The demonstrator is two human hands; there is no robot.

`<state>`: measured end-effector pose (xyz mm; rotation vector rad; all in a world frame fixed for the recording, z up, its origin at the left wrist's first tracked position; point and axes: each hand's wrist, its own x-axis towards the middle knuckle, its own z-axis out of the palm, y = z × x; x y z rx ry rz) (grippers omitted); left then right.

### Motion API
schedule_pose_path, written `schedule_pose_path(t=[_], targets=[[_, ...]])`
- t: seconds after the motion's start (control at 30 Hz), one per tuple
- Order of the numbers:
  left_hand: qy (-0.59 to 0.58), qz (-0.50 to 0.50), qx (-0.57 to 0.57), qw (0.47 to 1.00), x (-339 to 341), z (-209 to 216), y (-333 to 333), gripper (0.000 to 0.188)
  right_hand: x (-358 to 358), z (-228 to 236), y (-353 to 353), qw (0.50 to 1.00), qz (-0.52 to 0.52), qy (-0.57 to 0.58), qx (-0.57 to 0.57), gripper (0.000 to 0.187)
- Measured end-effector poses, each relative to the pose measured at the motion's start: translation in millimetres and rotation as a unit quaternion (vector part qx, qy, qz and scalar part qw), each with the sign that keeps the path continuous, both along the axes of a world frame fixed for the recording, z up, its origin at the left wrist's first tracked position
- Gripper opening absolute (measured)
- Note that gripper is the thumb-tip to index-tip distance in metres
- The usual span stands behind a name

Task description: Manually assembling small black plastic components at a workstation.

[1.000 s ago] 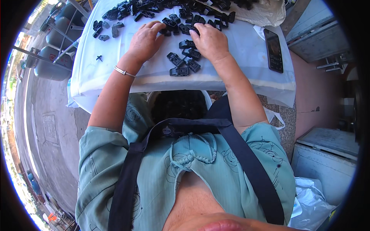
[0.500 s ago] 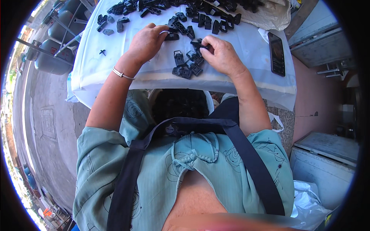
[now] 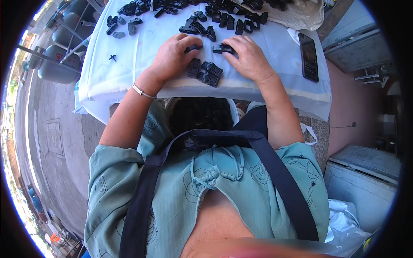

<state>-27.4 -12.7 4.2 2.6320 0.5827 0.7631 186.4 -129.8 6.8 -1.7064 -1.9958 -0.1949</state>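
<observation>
My left hand [image 3: 174, 56] is closed, thumb and fingers around a small black plastic part [image 3: 192, 48] that they mostly cover. To its right, my right hand [image 3: 250, 59] grips another black plastic part [image 3: 221, 48] of blocky shape, held low over the white-covered table. Between my hands and nearer to me lies a small cluster of black plastic parts [image 3: 209, 74], touching one another. Beyond my hands, several more loose parts [image 3: 199, 29] lie close by.
A large heap of black parts [image 3: 167, 6] spreads along the table's far side, beside a pale sack [image 3: 301, 18]. A phone [image 3: 308, 58] lies at the right. Below the near edge stands a bucket [image 3: 234, 114] of dark pieces. A small black cross-shaped piece [image 3: 112, 57] sits at left.
My left hand has shifted right and toward me. My right hand has moved slightly away, its part now lying level. The near cluster has fewer parts and is packed closer.
</observation>
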Motion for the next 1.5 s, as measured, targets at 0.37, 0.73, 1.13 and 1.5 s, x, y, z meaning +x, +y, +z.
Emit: schedule_pose_path(t=[0.37,0.73,1.13,1.5], targets=[[-0.021,-0.016,-0.149,0.988,-1.2,-1.3,2.6,0.078,-42.0,-2.7,17.7,0.979,0.122,0.161,0.029,0.027],[0.009,0.018,-0.072,0.997,13.1,23.1,8.0,0.035,-17.2,-1.6,12.9,0.990,0.117,0.063,0.037,0.025],[0.045,-0.046,-0.044,0.997,37.9,11.6,0.6,0.026,14.5,-10.1,26.9,0.989,-0.124,0.050,0.062,0.015],[0.013,-0.141,0.000,0.990,2.2,9.6,-2.0,0.019,-3.2,-1.1,8.9,0.994,-0.046,0.101,-0.014,0.019]])
